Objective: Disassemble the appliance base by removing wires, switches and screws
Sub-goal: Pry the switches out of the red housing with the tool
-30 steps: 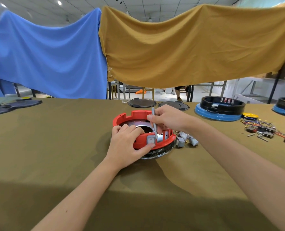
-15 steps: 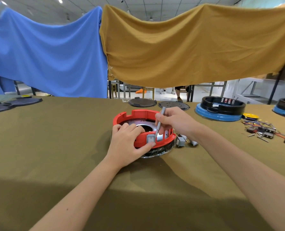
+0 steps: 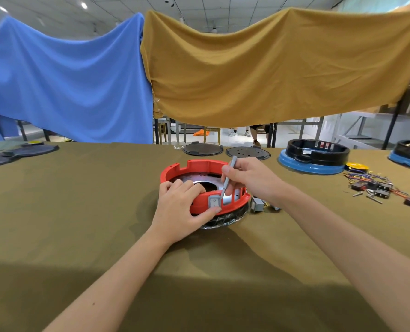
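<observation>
- Red appliance base (image 3: 200,167) sits on worktop (image 3: 79,212), under both your hands.
- L hand (image 3: 182,207) grips its near rim, thumb just below grey switch (image 3: 214,202).
- R hand (image 3: 252,178) pinches grey screwdriver (image 3: 228,179), tilted, tip inside base by switch.
- Loose wires & switches (image 3: 376,185) well to R of R hand.
</observation>
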{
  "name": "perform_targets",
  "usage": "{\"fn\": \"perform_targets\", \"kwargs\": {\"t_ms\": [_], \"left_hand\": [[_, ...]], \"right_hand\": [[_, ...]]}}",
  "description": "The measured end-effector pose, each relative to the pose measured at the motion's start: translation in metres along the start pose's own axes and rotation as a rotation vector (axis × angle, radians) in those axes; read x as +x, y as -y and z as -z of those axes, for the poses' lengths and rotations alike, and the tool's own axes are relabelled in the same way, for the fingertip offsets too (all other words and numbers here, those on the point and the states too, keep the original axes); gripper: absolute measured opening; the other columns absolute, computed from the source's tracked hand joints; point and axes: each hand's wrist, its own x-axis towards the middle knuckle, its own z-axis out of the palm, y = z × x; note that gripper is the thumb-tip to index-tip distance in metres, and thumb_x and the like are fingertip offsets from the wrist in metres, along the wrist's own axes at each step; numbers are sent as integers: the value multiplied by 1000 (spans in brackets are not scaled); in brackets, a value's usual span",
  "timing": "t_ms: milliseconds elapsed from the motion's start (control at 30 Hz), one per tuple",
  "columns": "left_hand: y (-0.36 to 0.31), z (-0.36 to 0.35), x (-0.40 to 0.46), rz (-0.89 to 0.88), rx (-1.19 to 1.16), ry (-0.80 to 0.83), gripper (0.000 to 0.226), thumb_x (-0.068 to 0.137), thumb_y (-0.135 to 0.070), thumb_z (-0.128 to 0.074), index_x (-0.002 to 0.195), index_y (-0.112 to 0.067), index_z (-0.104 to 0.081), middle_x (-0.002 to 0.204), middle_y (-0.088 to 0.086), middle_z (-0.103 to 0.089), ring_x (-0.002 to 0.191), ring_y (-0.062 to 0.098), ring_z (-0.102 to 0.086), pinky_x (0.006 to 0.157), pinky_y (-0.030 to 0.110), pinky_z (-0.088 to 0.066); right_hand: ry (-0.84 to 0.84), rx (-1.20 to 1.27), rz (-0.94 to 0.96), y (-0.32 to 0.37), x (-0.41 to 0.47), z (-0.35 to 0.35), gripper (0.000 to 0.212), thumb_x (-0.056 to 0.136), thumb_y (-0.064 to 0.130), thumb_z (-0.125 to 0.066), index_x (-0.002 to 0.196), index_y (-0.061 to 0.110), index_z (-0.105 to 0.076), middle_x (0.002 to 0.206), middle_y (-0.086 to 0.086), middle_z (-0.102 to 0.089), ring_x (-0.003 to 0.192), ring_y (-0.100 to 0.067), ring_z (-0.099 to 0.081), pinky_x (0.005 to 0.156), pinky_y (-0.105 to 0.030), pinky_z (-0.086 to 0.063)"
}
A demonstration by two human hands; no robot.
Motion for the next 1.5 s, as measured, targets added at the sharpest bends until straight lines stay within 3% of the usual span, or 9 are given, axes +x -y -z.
{"fn": "perform_targets", "kwargs": {"t_ms": [100,367,500,600,833,1100,1267,1400,1500], "left_hand": [[-1,0,0,-5,2,-6,42,83,-69,-56,86,-27,-61,78,-20,-43,76,9,-44,84,34,-31],[-1,-1,0,-1,5,-2,43,82,-69,-56,87,-27,-62,78,-19,-41,77,11,-45,83,35,-31],[-1,-1,0,-7,8,-6,44,83,-70,-56,87,-27,-62,78,-20,-39,77,7,-40,83,32,-28],[-1,0,0,-1,1,6,46,83,-72,-53,87,-28,-62,78,-21,-39,76,7,-40,83,31,-28],[0,1,1,13,-34,12,43,81,-70,-58,89,-28,-60,82,-23,-43,78,5,-41,84,28,-25],[0,2,0,35,-40,44,45,81,-73,-56,84,-27,-57,79,-20,-41,80,7,-42,85,29,-27],[0,0,1,34,-28,32,43,82,-73,-55,80,-31,-48,77,-19,-39,77,7,-41,84,29,-27],[1,1,0,32,-20,23,45,81,-73,-56,76,-31,-42,73,-19,-36,73,8,-40,81,30,-29],[0,1,0,43,-25,34,47,81,-74,-54,79,-28,-55,73,-21,-37,73,7,-41,82,30,-29]], "right_hand": [[22,-54,-15,3,3,-2,31,104,30,-51,90,8,-68,75,-10,-74,67,-12,-67,75,-34,-53],[172,-69,-111,20,14,8,31,105,28,-49,86,9,-66,89,-24,-73,70,-14,-70,74,-24,-52],[215,-167,-112,21,15,-2,37,105,35,-47,81,13,-64,72,-9,-72,56,-4,-58,77,-26,-45],[185,-95,-71,21,14,-7,34,105,33,-47,82,14,-63,73,-7,-73,65,-2,-67,69,-14,-48],[1,33,70,24,4,1,30,103,31,-52,90,7,-64,82,-16,-74,72,-18,-71,77,-34,-61],[22,-265,187,27,-2,-17,23,101,32,-54,92,14,-66,81,2,-74,76,-9,-70,81,-37,-58],[77,-458,230,38,4,-18,29,102,38,-53,88,14,-64,78,3,-72,56,-1,-58,55,-15,-45],[161,-579,148,49,23,-24,38,103,39,-51,89,5,-61,76,-3,-73,60,-14,-61,61,-29,-50],[256,-637,90,56,35,-29,39,103,36,-50,83,4,-60,69,-6,-71,57,-16,-59,66,-36,-54]]}}
